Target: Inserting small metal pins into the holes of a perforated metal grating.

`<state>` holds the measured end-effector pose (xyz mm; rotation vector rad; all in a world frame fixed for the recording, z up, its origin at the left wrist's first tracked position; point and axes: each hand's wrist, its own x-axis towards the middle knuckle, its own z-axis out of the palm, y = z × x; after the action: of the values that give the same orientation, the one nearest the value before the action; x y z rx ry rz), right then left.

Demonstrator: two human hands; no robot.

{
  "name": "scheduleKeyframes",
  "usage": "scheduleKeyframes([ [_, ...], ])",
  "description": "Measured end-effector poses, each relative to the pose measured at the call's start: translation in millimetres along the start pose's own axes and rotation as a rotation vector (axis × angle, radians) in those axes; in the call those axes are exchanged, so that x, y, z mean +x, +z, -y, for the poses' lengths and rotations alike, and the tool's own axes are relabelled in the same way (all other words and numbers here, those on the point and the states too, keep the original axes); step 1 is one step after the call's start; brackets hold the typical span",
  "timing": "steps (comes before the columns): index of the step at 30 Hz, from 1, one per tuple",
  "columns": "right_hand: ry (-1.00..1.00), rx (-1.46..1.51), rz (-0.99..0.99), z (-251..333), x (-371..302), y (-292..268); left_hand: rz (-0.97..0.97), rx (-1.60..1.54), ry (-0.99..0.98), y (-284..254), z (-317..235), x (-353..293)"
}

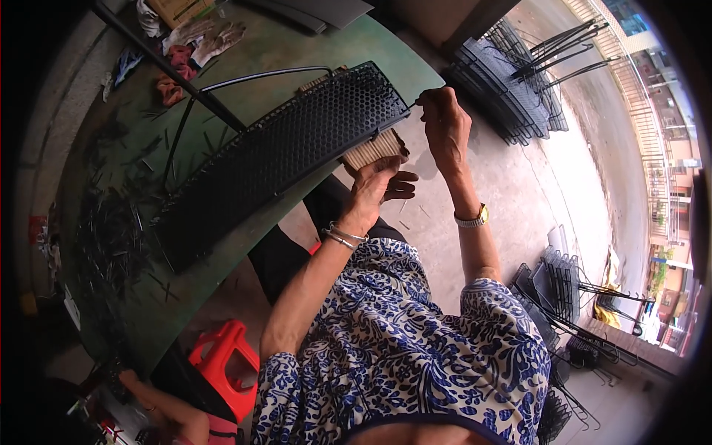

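Nearest, at 6 o'clock, is a blue and white shirt [423, 326]. Two bare arms reach up from it. The left wrist wears shiny bangles [348, 237], and the right wrist wears a watch [475, 217].

The left hand [377, 187], near the middle, touches a tan, bumpy block [372, 150] with its fingers partly bent; I cannot tell how tight it grips. The right hand [445, 127], between 1 and 2 o'clock, is curled up, with its fingertips pinched near the corner of a black panel [297, 137]. I cannot tell if something thin is between them.

The panel, full of little holes, is at 11 o'clock. It slants over the green bench [259, 44], and the block pokes out from under it. Thin black strips [111, 237] lie in a messy heap on the bench at 9 o'clock. At 7 o'clock are a red stool [230, 371] and another person's arm [174, 410].

Farther off, rags [178, 63] lie at 11 o'clock on the bench. Black racks [504, 85] are piled on the floor [512, 185] at 2 o'clock. Way past them runs a pale fence [653, 141].
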<state>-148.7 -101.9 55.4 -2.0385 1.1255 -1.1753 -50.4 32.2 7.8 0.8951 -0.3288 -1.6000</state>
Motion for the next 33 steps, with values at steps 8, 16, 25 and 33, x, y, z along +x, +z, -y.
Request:
scheduleKeyframes([
  [8, -0.127, -0.203, -0.059, -23, 14, 17, -0.047, -0.003, -0.098, -3, 6, -3],
  [16, -0.173, -0.151, -0.088, -22, 19, 26, -0.076, 0.007, -0.114, -5, 5, -2],
  [25, -0.158, -0.280, -0.087, -30, 14, 22, -0.080, -0.011, -0.150, -8, 10, 0],
  [33, -0.152, -0.268, -0.099, -33, 12, 20, -0.082, -0.012, -0.174, -7, 13, 4],
])
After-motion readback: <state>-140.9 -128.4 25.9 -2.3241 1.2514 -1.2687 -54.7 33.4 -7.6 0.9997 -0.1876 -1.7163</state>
